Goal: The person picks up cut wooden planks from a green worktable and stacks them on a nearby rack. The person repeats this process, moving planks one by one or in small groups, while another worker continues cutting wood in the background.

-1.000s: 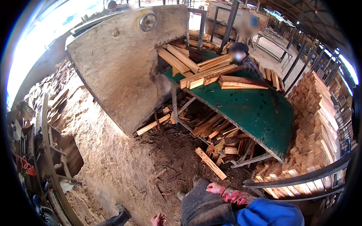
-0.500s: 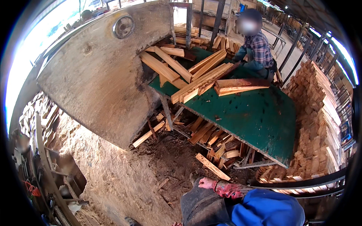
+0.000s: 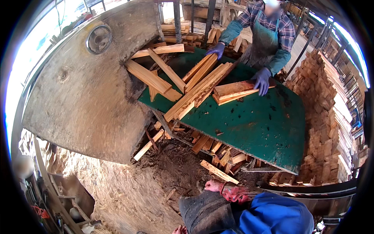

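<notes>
My right hand [image 3: 213,185], below a red patterned sleeve, rests at the edge of the dark, worn apron [image 3: 204,212] over my lap. Its fingers appear to lie loosely, with nothing seen in them. Only a little of my left hand [image 3: 180,230] shows at the lower edge, so its grip is hidden. Beyond my lap, a plank [image 3: 219,171] lies on the dirty ground. Across the green tabletop [image 3: 253,124], a co-worker in purple gloves has one hand [image 3: 263,80] on a bark-edged board [image 3: 237,89] and the other [image 3: 216,50] at the end of some planks [image 3: 201,72].
A large wooden panel [image 3: 85,85] with a round metal fitting [image 3: 99,39] stands left of the tabletop. Scrap wood [image 3: 226,156] is heaped beneath it. Tall stacks of cut wood [image 3: 319,128] rise at the right. A metal frame [image 3: 58,191] stands at the lower left.
The co-worker has gone from bending low to upright, facing the table, gloved hands now at the boards. My view has shifted slightly; my right hand stays on my lap.
</notes>
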Available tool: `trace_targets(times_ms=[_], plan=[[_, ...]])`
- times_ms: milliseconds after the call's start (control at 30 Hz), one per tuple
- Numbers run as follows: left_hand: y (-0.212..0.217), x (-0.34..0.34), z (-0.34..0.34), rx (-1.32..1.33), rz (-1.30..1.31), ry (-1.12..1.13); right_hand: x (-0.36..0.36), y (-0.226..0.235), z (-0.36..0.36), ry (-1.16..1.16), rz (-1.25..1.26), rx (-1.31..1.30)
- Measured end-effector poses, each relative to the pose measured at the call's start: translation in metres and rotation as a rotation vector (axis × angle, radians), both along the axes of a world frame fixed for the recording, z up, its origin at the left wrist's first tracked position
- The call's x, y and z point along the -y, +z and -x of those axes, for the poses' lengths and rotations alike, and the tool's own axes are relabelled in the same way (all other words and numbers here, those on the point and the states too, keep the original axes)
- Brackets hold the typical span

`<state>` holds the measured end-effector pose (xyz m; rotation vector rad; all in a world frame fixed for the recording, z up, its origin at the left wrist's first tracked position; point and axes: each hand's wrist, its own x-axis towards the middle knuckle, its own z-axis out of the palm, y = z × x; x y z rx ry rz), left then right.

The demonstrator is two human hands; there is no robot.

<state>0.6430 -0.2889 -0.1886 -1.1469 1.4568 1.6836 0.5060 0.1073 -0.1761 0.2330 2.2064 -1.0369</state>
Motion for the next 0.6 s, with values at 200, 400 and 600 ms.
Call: trace_targets(times_ms=[200,400,600], plan=[[-0.009,0.014,0.044,-0.014,-0.048,-0.020,0.005,-0.006,0.013,-0.079,0.034,-0.021],[-0.024,0.052,0.096,-0.046,-0.119,0.007,0.029,-0.020,0.046,-0.160,-0.052,-0.103],[-0.046,0.121,0.133,-0.143,-0.270,0.115,0.091,0.028,0.085,-0.146,-0.009,-0.085]])
